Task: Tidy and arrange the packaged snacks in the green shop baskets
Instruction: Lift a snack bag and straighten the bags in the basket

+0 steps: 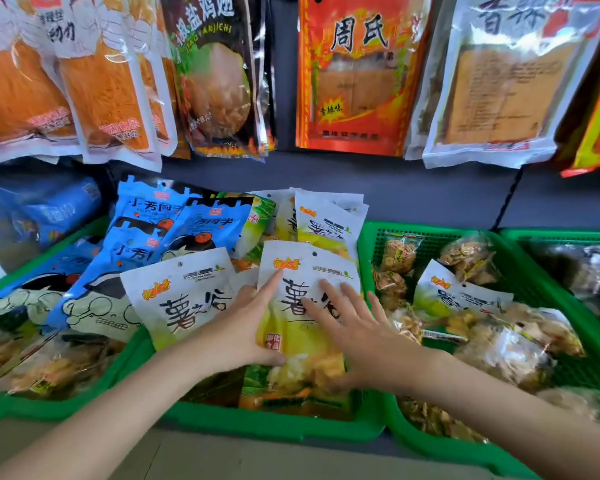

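A white and yellow-green snack packet (302,268) lies on top of the middle green basket (267,426). My left hand (246,327) grips its left edge, thumb under, index finger along the packet. My right hand (354,330) lies flat on the packet's right side with fingers spread. A matching packet (181,296) rests just left of it, and more of the same kind (326,216) stand behind. Blue cartoon packets (174,223) fill the back left of that basket. One more white packet (458,292) sits in the right green basket (426,233).
The right basket holds several clear bags of brown snacks (506,348). A left green basket (32,407) holds blue packets and clear bags. Large hanging packets (350,74) cover the wall above. Another green basket (565,237) is at far right.
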